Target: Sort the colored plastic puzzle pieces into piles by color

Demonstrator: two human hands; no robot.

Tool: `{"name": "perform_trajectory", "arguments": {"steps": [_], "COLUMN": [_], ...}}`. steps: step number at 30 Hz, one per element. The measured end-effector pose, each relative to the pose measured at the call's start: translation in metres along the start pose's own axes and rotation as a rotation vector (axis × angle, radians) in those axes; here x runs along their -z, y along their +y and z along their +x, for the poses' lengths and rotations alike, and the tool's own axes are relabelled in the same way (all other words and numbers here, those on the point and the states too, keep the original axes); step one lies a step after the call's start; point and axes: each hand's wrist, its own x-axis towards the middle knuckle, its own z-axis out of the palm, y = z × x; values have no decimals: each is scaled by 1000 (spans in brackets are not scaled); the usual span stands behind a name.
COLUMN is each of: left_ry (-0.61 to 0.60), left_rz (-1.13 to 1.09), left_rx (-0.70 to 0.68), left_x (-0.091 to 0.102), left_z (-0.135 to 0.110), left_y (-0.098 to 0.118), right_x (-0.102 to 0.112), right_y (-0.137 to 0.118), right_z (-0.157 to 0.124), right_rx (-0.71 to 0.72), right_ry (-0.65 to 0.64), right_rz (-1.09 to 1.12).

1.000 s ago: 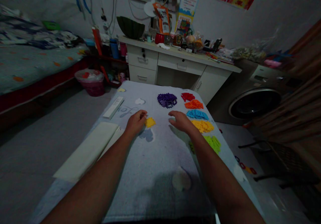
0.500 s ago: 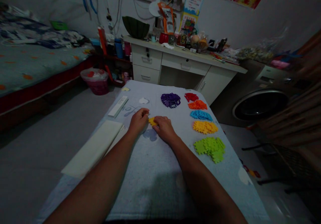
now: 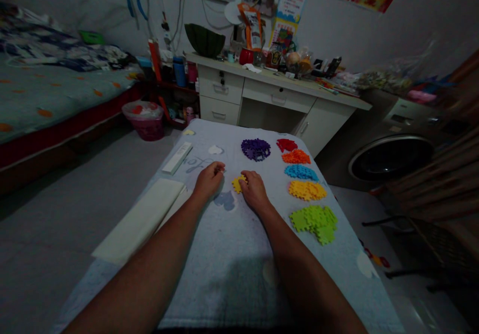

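My right hand (image 3: 253, 189) grips a yellow interlocking plastic tile (image 3: 238, 184) with toothed edges between thumb and fingers, just above the cloth-covered table (image 3: 232, 254). To its left, my left hand (image 3: 209, 178) is apart from the tile, its fingers curled toward the thumb; what is between them, if anything, is hidden. Right of my hands lie piles of similar tiles: red (image 3: 287, 145), orange (image 3: 296, 156), blue (image 3: 301, 172), yellow (image 3: 307, 190) and green (image 3: 315, 223). A purple pile (image 3: 255, 149) lies beyond my right hand.
A long white box (image 3: 177, 158) and a folded cream-coloured sheet (image 3: 140, 219) lie on the left of the table. Behind stands a white desk (image 3: 220, 89) with clutter on top. A washing machine (image 3: 389, 139) is at the right, a bed (image 3: 56, 99) at the left.
My right hand has moved right with the yellow tile, away from my left hand, opening a gap between them. My left hand stays nearly in place.
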Motion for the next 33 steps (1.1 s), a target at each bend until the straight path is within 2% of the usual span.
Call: {"name": "perform_trajectory", "arguments": {"steps": [5, 12, 14, 17, 21, 24, 28, 33], "left_ry": [-8, -16, -23, -27, -24, -23, -26, -26], "left_rz": [17, 39, 38, 27, 35, 31, 14, 39], "left_rx": [-2, 1, 16, 20, 19, 13, 3, 10], "left_x": [1, 1, 2, 2, 2, 2, 1, 2], "left_z": [0, -1, -2, -2, -2, -2, -1, -1], "left_y": [1, 2, 3, 5, 5, 3, -1, -2], "right_x": [1, 8, 21, 57, 113, 143, 161, 165], "right_y": [-1, -2, 1, 15, 54, 90, 127, 144], "right_z": [-5, -3, -2, -2, -9, -18, -30, -39], "right_rx": [-7, 77, 90, 78, 35, -53, -112, -151], "right_ry": [-37, -91, -111, -142, -126, -103, -75, -68], "right_rz": [-186, -166, -167, -189, -203, -267, -336, -376]}}
